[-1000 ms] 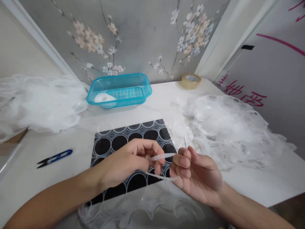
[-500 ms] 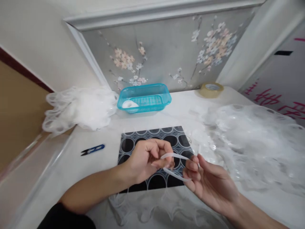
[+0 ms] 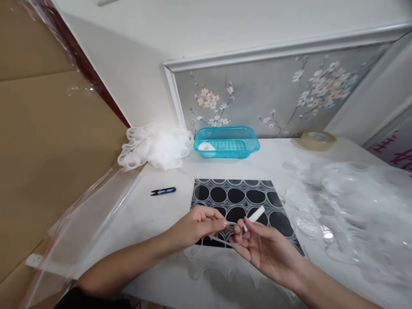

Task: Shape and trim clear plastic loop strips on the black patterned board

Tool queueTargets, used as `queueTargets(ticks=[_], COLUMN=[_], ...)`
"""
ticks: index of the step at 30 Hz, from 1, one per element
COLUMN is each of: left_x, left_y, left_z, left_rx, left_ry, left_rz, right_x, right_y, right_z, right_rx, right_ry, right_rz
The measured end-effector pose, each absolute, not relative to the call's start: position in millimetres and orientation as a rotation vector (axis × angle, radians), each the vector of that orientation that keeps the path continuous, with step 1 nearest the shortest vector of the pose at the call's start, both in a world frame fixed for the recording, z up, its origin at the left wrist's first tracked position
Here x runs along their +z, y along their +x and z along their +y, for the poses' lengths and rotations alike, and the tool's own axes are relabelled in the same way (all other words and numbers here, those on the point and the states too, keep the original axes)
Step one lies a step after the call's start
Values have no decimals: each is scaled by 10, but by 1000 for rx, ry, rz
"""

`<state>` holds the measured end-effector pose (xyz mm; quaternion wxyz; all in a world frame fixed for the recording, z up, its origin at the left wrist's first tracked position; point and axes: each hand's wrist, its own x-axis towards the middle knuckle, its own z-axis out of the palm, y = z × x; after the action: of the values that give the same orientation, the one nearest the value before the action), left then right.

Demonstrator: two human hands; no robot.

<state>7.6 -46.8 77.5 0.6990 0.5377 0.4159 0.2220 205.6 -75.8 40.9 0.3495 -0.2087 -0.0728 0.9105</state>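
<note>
Over a black mat with a circle pattern point(image 3: 236, 196), my two hands work close together on a thin, translucent white strip point(image 3: 220, 241) bent into a loop. My left hand point(image 3: 201, 225) pinches the strip between thumb and fingers. My right hand point(image 3: 268, 249) is closed on the other side of the loop. A short, flat white piece point(image 3: 257, 213) sticks up from between its thumb and fingertips; whether it belongs to the strip I cannot tell. Sheer white material with a scalloped edge point(image 3: 231, 268) hangs below the hands at the mat's near edge.
Blue thread snips point(image 3: 163, 191) lie left of the mat. Behind it stands a turquoise basket point(image 3: 247, 153) holding a white roll point(image 3: 206, 148). Bundles of sheer white loops lie at left point(image 3: 157, 146) and right point(image 3: 354, 210). A tape roll point(image 3: 317, 140) sits at the back right.
The camera view has turned left. My hands have drawn closer together, shortening the visible loop, and the flat white piece now shows clearly above my right fingers.
</note>
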Motion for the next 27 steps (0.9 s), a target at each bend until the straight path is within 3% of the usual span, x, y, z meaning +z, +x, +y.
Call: queueTargets(ticks=[5, 10, 12, 15, 18, 27], left_x=[598, 430, 409, 405, 384, 196], left_y=[-139, -304, -342, -377, -390, -336], left_z=[-408, -295, -282, -298, -337, -450], left_rx=[643, 757, 786, 831, 885, 1022], left_ry=[1247, 1177, 1152, 1117, 1084, 997], left_rz=[986, 1001, 996, 993, 996, 913], right_x=[333, 272, 306, 398, 445, 149], right_y=[2142, 2311, 2324, 2203, 1810, 10], right_z=[-495, -171, -19, 237, 462, 785], right_rx=[2336, 2098, 1831, 1080, 659, 509], right_ry=[-1031, -1496, -1657, -1816, -1718, -906], right_rz=[-724, -1569, -1963, -2457, -2599, -2813])
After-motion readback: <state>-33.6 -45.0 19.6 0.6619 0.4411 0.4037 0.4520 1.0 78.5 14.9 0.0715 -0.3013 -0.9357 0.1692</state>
